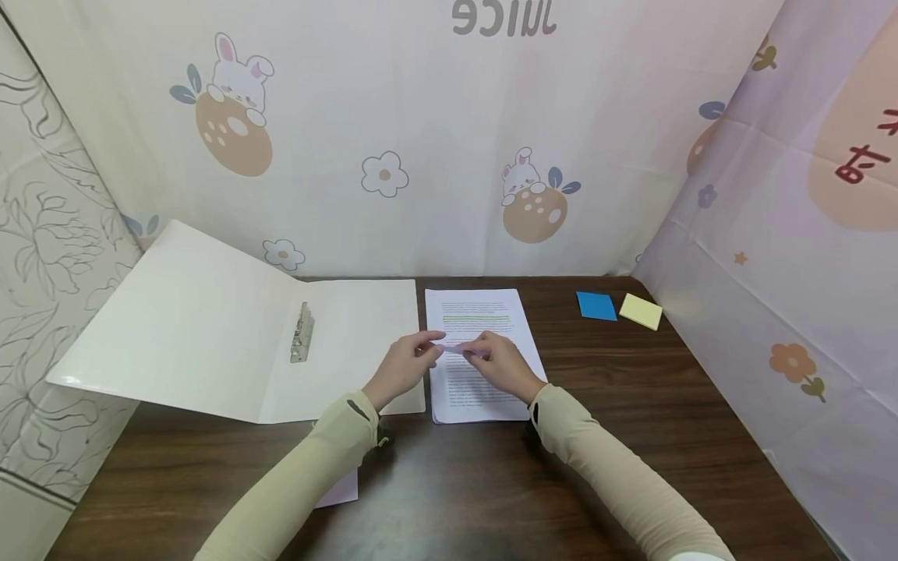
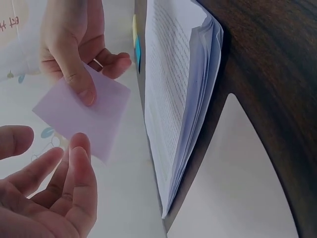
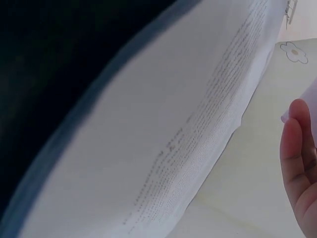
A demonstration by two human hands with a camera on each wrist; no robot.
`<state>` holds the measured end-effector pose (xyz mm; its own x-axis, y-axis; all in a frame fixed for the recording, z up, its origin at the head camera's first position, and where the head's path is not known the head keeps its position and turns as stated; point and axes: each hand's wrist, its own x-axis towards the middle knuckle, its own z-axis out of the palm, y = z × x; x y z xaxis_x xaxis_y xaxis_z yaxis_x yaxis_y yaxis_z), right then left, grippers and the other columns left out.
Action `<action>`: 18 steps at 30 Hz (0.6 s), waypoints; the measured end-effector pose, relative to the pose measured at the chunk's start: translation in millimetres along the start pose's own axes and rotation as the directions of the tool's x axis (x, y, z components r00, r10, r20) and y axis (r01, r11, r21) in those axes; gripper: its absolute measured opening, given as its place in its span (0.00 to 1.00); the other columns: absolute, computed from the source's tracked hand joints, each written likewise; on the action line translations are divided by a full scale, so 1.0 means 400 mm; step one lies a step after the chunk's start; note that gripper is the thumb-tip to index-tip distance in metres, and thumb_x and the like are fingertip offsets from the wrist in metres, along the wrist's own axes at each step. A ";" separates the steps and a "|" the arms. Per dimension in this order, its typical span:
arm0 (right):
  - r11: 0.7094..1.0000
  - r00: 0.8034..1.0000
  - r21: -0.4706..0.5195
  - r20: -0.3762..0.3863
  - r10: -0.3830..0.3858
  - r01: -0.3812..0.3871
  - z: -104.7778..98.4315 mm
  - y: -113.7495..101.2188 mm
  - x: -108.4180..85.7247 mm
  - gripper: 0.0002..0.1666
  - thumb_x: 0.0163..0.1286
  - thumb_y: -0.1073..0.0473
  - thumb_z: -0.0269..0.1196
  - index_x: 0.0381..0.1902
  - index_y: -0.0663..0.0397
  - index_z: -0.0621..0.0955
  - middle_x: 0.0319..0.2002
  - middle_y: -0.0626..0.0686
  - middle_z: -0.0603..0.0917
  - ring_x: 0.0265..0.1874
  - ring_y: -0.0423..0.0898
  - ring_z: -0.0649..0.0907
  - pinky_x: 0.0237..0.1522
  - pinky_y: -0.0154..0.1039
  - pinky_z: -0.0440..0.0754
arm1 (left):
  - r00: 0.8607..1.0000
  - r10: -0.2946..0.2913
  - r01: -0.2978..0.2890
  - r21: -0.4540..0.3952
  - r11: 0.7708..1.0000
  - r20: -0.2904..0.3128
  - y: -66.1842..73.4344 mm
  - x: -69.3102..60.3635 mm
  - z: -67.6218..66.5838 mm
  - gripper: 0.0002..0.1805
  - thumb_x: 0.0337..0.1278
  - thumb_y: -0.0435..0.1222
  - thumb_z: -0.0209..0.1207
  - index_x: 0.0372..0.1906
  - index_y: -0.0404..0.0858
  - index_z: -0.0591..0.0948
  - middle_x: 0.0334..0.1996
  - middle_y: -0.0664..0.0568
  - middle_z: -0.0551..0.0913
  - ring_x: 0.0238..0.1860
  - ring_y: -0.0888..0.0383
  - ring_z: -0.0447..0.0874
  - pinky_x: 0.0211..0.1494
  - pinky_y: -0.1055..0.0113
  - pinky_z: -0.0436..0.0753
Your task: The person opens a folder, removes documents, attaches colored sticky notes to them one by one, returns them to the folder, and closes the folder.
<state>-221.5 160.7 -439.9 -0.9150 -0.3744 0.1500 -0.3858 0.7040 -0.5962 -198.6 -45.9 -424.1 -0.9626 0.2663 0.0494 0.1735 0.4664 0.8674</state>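
My right hand (image 1: pixel 503 363) pinches a pink sticky note (image 2: pixel 109 109), its thumb lying on the note's face in the left wrist view. Facing it, my left hand (image 1: pixel 403 366) has its fingers spread and slightly bent. Its fingertips (image 2: pixel 79 144) overlap the note's lower edge in the left wrist view; whether they touch it I cannot tell. Both hands are above a stack of printed pages (image 1: pixel 480 393), which has green highlighted lines near its top. In the right wrist view only part of the note (image 3: pixel 312 106) shows at the edge.
Left of the pages lies an open white binder (image 1: pixel 358 335) with a metal clip (image 1: pixel 302 335). A blue sticky pad (image 1: pixel 596 305) and a yellow one (image 1: pixel 641 311) lie at the back right. Pink paper (image 1: pixel 341 491) is partly hidden by the left sleeve. Patterned curtains border the dark table (image 1: pixel 449 499).
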 end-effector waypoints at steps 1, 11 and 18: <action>1.000 1.000 -0.002 0.002 0.000 0.000 0.001 0.000 0.000 0.12 0.67 0.62 0.63 0.47 0.50 0.87 0.33 0.50 0.81 0.29 0.42 0.75 0.32 0.35 0.75 | 1.000 -0.003 0.003 0.000 1.000 0.004 0.001 0.000 0.001 0.20 0.69 0.39 0.54 0.61 0.38 0.77 0.41 0.38 0.84 0.41 0.43 0.85 0.36 0.67 0.77; 1.000 1.000 -0.006 0.014 0.000 0.000 0.005 0.002 -0.003 0.13 0.68 0.62 0.63 0.48 0.48 0.87 0.32 0.49 0.80 0.29 0.42 0.74 0.32 0.35 0.74 | 0.999 -0.016 0.017 -0.012 1.000 0.035 -0.002 0.008 0.021 0.19 0.68 0.39 0.53 0.59 0.36 0.79 0.41 0.37 0.84 0.40 0.42 0.84 0.34 0.70 0.75; 1.000 1.000 0.005 0.012 -0.007 0.007 0.007 0.007 -0.005 0.13 0.67 0.63 0.63 0.48 0.48 0.87 0.31 0.49 0.80 0.26 0.41 0.73 0.28 0.33 0.72 | 0.998 -0.046 0.045 0.021 0.999 0.052 -0.008 0.013 0.030 0.17 0.70 0.41 0.52 0.55 0.37 0.81 0.46 0.41 0.86 0.41 0.46 0.86 0.36 0.66 0.80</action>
<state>-220.6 161.7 -444.0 -0.9107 -0.3870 0.1447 -0.3919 0.6980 -0.5993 -201.7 -35.8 -432.7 -0.9576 0.2876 -0.0162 0.1343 0.4955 0.8581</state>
